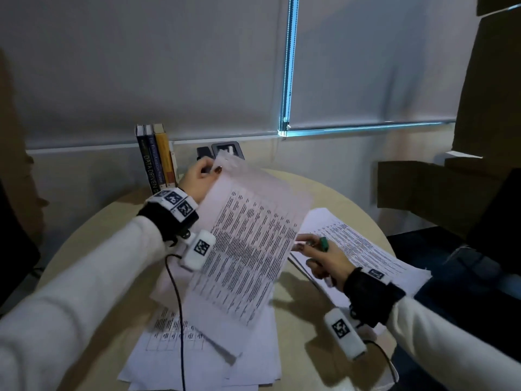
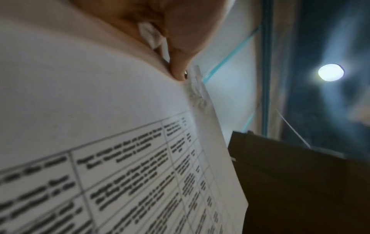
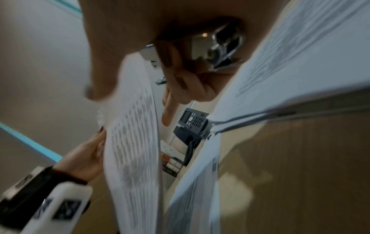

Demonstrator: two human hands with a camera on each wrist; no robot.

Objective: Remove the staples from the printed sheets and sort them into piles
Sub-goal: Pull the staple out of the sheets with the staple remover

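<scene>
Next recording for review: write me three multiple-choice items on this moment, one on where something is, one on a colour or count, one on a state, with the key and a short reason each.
1. Where are the books?
A. upright at the far edge of the table, by the wall
B. flat on the near paper pile
C. on the floor

2. What colour is the handle of the staple remover in the right hand?
A. red
B. green
C. yellow

3. What state is the printed packet in?
A. flat on the table
B. rolled into a tube
C. lifted off the table, pinched at its top corner by the left hand

Key:
1 A, the head view shows their spines standing by the wall.
2 B, green shows between the fingers.
3 C, the left wrist view shows a fingertip at the creased corner.
</scene>
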